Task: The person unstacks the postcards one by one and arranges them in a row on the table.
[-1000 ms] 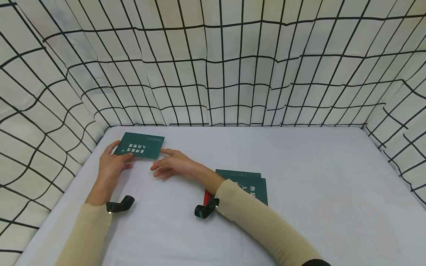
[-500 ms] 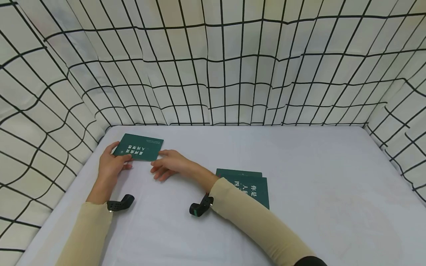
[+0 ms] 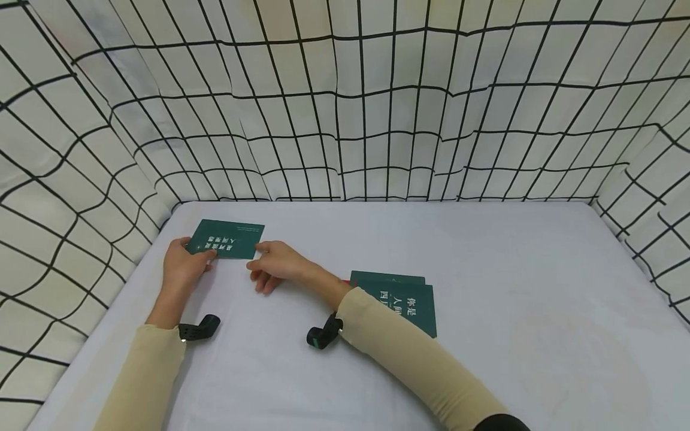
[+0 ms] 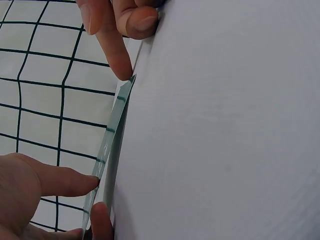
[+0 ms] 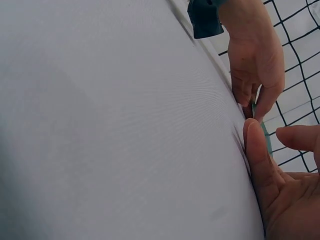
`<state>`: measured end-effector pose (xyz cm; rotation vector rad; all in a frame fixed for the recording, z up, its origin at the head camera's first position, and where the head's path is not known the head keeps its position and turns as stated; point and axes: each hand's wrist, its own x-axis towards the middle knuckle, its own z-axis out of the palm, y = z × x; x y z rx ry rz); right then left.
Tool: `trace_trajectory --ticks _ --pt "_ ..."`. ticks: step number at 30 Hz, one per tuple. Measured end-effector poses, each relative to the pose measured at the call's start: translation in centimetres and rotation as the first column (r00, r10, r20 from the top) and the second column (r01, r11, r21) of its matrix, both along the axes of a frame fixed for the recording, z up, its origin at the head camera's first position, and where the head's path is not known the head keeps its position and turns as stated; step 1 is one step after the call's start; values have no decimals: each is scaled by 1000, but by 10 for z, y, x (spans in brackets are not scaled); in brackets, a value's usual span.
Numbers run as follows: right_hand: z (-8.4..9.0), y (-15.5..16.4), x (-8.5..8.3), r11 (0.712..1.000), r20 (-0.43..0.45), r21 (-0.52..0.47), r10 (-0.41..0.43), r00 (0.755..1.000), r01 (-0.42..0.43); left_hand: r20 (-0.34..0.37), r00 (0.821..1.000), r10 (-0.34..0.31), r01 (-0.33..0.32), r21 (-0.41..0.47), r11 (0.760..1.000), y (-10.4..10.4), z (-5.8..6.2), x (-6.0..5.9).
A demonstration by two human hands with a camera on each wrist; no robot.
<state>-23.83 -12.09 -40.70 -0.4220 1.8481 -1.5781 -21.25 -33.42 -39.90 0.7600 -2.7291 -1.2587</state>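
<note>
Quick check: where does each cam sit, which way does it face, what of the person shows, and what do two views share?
Head: on the head, facing forward and down at the white table; both hands, left hand, right hand, and beige sleeves show.
Left wrist: low along the table, at the green booklet edge-on; fingertips of both hands show.
Right wrist: low from the opposite side; both hands show.
Shared: both wrist views catch the booklet's edge between the two hands.

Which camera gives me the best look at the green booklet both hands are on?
The head view: the booklet lies flat, cover and print visible, left hand and right hand at its near corners. Both wrist views catch only its thin edge between fingertips.
</note>
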Motion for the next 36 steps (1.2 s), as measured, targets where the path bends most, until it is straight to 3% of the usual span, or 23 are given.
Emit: trace_trajectory --ticks 10,25,29,36 --pt "-1 -1 1 1000 -11 15 9 1000 -9 4 1000 -14 15 -172 985 -3 -4 6" --pt "-2 1 2 1000 -39 25 16 999 -15 67 998 -13 26 -211 977 -2 -3 5" --pt "0 6 3 1000 -31 22 23 999 -22 24 999 -22 26 -194 981 -1 -3 5" --pt "5 20 7 996 -43 74 48 998 -45 -96 989 -115 93 -213 973 16 3 4"
